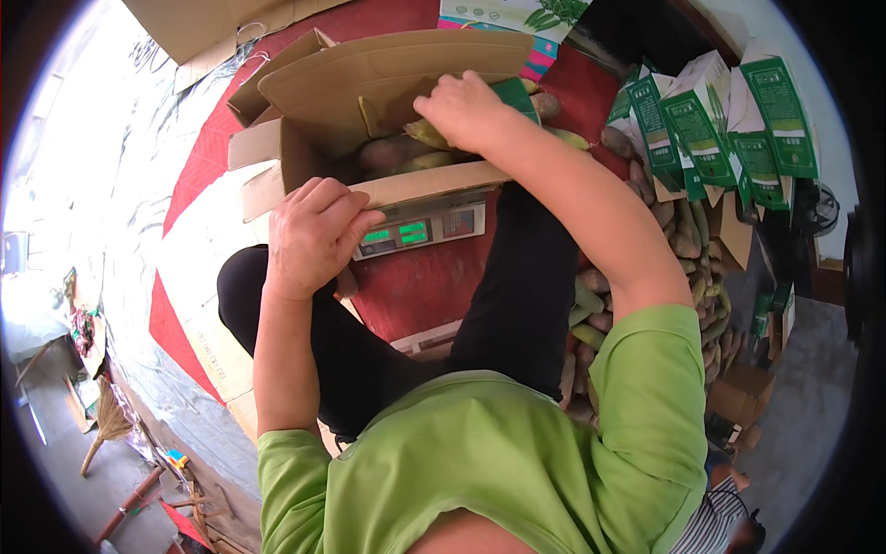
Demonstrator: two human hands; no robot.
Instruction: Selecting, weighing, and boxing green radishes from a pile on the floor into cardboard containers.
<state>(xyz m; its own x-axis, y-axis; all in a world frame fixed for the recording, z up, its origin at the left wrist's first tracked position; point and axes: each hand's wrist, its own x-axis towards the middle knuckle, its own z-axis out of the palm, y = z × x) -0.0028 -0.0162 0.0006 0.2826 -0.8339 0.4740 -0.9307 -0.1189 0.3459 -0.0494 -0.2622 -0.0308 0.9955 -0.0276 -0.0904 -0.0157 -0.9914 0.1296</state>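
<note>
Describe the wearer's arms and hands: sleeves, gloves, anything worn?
Both hands, left hand and right hand, are bare: no gloves, and no rings or watch visible. Forearms are uncovered. A bright green short-sleeved shirt ends above the elbows.

The cardboard box (369, 111) is open on top, though its raised far flaps wall off the far side; green cartons (720, 129) and piled tubers (692, 249) crowd the right; the red mat (425, 286) near the scale (420, 231) lies bare.
</note>
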